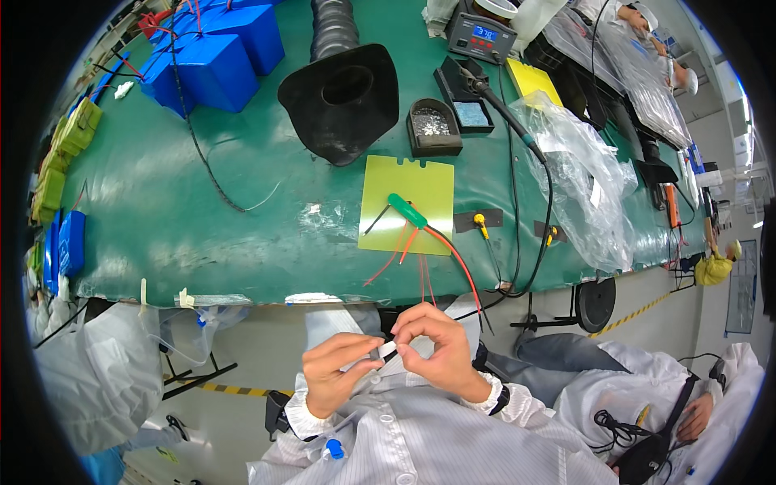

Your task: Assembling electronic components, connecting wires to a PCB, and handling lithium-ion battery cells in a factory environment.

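Note:
My left hand (335,368) and my right hand (436,343) meet in front of my chest, just off the table's near edge. Between their pinched fingertips is a small white piece (387,349) with a dark edge, too small to name. On the table ahead lies a thin yellow-green board (440,182). A green-wrapped part (406,209) rests on it, with short red wires and a black one. Longer red and black leads (461,263) run from that part over the table edge, ending near my right hand.
A black fume-extractor hood (339,105) stands beyond the board. Right of it are a tray of metal bits (432,129), a soldering iron (505,113), its station (481,36) and a clear bag (582,186). Blue battery packs (214,69) stand far left. A person (630,396) sits at right.

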Motion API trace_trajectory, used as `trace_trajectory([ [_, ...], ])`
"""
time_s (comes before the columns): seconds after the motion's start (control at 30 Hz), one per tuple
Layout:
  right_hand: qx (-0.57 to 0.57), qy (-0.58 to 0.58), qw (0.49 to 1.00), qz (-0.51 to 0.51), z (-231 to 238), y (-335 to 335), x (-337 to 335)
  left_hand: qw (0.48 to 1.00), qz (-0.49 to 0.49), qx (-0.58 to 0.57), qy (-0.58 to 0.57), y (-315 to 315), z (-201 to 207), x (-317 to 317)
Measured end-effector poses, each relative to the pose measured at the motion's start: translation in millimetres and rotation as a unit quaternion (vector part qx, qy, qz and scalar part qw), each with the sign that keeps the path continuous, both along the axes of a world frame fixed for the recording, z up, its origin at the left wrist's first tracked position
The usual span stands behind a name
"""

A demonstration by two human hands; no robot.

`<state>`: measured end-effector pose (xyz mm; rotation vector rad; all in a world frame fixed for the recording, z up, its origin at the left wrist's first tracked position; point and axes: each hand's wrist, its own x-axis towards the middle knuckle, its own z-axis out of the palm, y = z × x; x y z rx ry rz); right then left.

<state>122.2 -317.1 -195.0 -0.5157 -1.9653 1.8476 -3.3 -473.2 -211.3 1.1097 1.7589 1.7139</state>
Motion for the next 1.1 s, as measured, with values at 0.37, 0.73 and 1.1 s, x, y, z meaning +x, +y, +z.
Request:
trace_trajectory([
  [0.37,-0.084,0.074,0.994,0.011,0,-25,-33,0.938,0.169,0.123,-0.275,-74,-31,-23],
  [0.73,0.32,0.209,0.888,0.257,-21,-166,-258,0.871,0.319,0.07,-0.367,-134,-59,11],
  [1.1,0.415,0.113,0.862,0.267,-33,-171,-254,0.851,0.348,0.141,-0.367,-142,-59,-9],
])
